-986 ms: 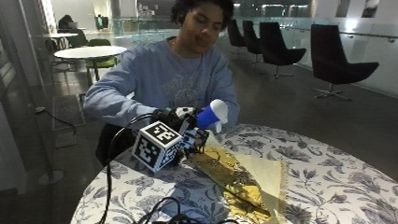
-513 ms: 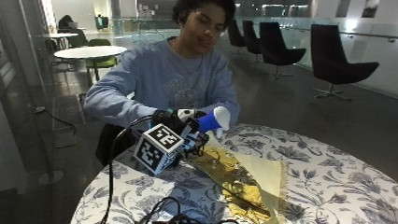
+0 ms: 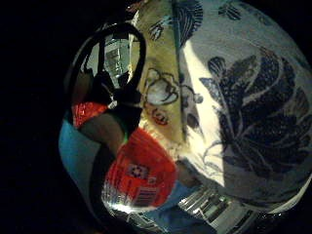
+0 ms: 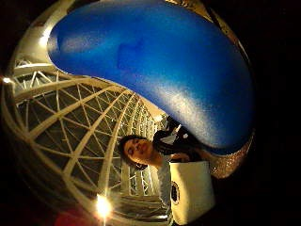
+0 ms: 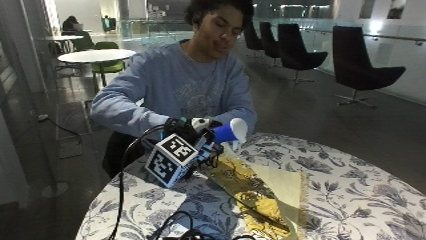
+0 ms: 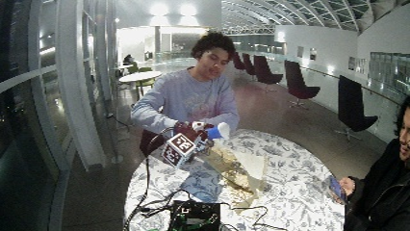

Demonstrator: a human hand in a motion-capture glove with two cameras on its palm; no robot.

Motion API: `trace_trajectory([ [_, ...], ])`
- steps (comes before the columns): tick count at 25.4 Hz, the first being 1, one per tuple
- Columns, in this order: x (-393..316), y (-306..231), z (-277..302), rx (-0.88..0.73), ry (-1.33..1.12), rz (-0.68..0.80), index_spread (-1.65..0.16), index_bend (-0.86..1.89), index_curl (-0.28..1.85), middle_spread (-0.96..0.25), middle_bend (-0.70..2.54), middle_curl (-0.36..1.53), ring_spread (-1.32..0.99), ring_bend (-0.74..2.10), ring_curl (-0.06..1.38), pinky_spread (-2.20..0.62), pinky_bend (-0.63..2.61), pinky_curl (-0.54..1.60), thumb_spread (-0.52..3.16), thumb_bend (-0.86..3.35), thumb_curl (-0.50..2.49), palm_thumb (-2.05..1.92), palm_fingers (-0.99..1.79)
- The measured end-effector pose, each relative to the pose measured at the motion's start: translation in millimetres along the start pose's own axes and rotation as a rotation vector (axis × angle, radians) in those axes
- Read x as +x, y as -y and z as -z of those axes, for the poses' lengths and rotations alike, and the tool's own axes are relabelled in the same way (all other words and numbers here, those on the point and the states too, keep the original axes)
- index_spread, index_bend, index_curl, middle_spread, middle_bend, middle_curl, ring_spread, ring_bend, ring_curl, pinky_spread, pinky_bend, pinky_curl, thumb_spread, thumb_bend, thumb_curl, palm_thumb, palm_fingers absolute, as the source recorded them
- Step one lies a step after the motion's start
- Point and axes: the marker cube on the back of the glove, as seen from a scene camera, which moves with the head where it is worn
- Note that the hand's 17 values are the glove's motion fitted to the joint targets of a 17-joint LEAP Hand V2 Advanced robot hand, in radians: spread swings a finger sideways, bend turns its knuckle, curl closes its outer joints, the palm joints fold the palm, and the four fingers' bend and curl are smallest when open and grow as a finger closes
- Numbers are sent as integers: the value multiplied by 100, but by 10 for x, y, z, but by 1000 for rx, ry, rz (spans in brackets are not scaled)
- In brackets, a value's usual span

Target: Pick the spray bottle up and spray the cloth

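My gloved right hand (image 5: 188,131) grips the spray bottle (image 5: 228,133) and holds it up over the table's far left side. The bottle's blue and white head points down at the near end of the yellow patterned cloth (image 5: 266,190), which lies flat on the table. In the wide outside view the hand (image 6: 190,129), bottle (image 6: 218,131) and cloth (image 6: 242,166) stand the same way. The blue head (image 4: 155,66) fills the thumb side palm view. The little finger side palm view has the bottle's red label (image 3: 141,175) close up, with the cloth (image 3: 161,92) below it.
The round table has a blue floral tablecloth (image 5: 359,190) with bare room right of the cloth. A black device (image 6: 192,216) sits at the table's near edge. Black chairs (image 5: 363,70) and a small white table (image 5: 93,55) stand well behind the person.
The hand keeps its hold on the bottle over the cloth's end. The nozzle looks slightly lower, but the outside camera has also shifted a little.
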Motion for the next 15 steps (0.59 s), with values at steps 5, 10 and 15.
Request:
trace_trajectory([
  [5, 3, 2, -36, -13, 5, -4, -20, 11, 32, -5, 30, 49, -4, 48, 42, 27, 20, 35, 87, -3, 58, 85, 108],
  [10, -4, -1, -62, -23, 8, -4, -20, 12, 32, -5, 30, 49, -4, 48, 42, 26, 20, 35, 87, -3, 58, 85, 109],
  [15, 1, -6, -82, -31, 10, -2, -20, 12, 32, -5, 30, 49, -4, 48, 42, 26, 21, 36, 88, -3, 58, 85, 109],
])
